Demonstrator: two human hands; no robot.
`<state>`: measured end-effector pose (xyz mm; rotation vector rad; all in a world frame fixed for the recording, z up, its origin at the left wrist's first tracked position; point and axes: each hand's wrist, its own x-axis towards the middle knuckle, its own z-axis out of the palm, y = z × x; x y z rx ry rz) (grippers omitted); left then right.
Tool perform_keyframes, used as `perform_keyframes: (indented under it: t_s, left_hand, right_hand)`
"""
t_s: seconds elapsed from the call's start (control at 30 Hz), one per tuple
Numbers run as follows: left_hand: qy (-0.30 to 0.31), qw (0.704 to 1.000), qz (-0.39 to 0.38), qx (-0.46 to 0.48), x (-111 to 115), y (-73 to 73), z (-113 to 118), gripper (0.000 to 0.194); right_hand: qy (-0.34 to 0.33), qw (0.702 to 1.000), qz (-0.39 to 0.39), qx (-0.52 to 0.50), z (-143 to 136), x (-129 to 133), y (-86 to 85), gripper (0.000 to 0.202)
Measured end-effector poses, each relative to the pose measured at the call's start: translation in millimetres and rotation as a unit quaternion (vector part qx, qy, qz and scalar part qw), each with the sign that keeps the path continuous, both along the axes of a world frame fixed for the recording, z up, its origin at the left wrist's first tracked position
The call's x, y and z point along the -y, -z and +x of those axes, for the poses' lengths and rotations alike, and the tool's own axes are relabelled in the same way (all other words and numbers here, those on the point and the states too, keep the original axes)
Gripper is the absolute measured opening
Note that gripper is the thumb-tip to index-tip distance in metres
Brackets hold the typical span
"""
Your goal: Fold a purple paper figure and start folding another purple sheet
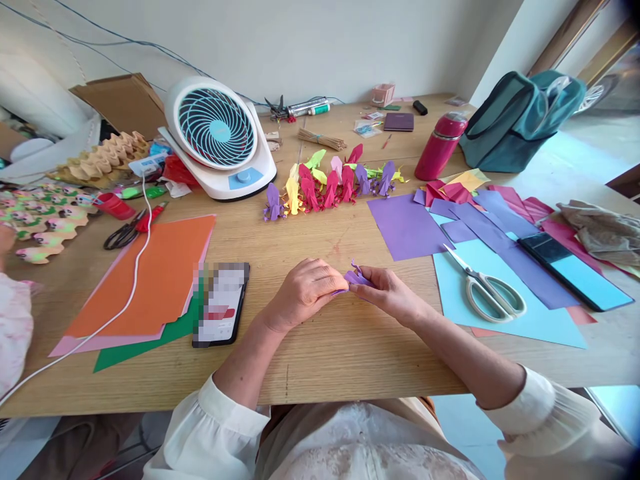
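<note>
Low over the wooden table point(320, 360), my left hand point(310, 290) and my right hand point(390, 293) meet around a small folded piece of purple paper point(358, 277). Fingers of both hands are closed on it, and part of the paper is hidden by them. Beyond my hands stands a row of folded paper figures in red point(331, 190), yellow, green, pink and purple. A phone point(223, 303) lies left of my left hand. To the right, white-handled scissors point(493, 297) rest on a light blue sheet point(540, 330).
A white fan point(217, 127) stands at the back left, near orange paper point(145, 273) and a white cable point(136, 267). A red bottle point(440, 147) and a teal bag point(510, 127) stand at the back right. Another person's sleeve point(15, 333) shows at the left edge.
</note>
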<state>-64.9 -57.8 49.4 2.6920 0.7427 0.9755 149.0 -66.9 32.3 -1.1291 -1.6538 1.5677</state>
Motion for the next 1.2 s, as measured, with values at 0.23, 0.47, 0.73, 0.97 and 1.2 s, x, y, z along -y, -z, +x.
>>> perform_keyframes:
  t_s: [0.23,0.47,0.73,0.97,1.2]
  left_hand:
    - [-0.039,0.999,-0.017,0.002,2.0,4.3,5.8,0.013]
    - [-0.077,0.984,-0.131,0.093,4.8,15.1,13.9,0.010]
    - [-0.118,0.959,-0.210,0.150,9.0,16.2,20.6,0.006]
    - [-0.145,0.879,-0.374,0.260,13.8,25.5,31.1,0.015]
    - [-0.131,0.839,-0.452,0.275,11.7,23.1,31.7,0.019]
  right_hand:
    - [0.033,0.996,0.062,0.046,-2.2,2.4,-0.4,0.034]
    - [0.022,0.998,0.052,0.019,1.1,1.1,1.8,0.031]
    - [0.068,0.992,0.092,0.049,-2.6,2.4,6.5,0.029]
    - [0.101,0.985,0.129,0.061,-7.1,5.8,4.5,0.028]
    - [0.108,0.980,0.154,0.070,-8.5,6.0,5.9,0.025]
